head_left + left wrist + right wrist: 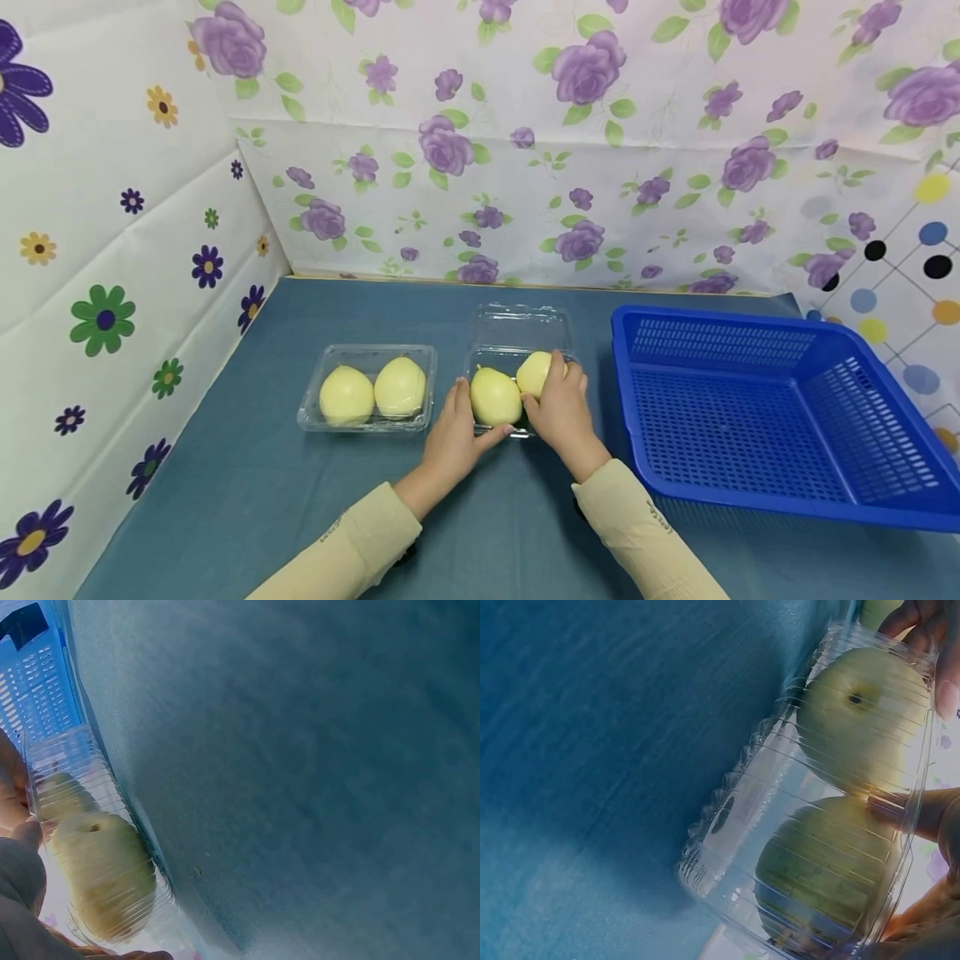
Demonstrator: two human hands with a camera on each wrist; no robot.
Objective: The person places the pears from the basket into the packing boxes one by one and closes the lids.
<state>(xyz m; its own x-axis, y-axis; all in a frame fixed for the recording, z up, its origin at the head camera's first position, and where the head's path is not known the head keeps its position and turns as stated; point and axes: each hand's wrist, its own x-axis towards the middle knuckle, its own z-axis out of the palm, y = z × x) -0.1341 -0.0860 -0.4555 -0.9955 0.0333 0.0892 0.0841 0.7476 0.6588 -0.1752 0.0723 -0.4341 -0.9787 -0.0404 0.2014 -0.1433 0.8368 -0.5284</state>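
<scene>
A clear plastic clamshell box (522, 327) stands with its lid folded back, away from me. Two pale yellow pears lie side by side in its base: a left pear (495, 397) and a right pear (533, 373). My right hand (564, 412) grips the right pear, with the thumb between the two fruits, as the right wrist view shows. My left hand (452, 437) holds the box by its near left corner, fingers along the side and thumb at the front rim. In the left wrist view, the ribbed wall covers the left pear (105, 874).
Left of my hands sits a second clear clamshell box (315, 421) with two pears inside and its lid down. A large blue plastic basket (735, 500) stands to the right. Flowered sheeting rises behind the blue-grey table (247, 500) and along its left side.
</scene>
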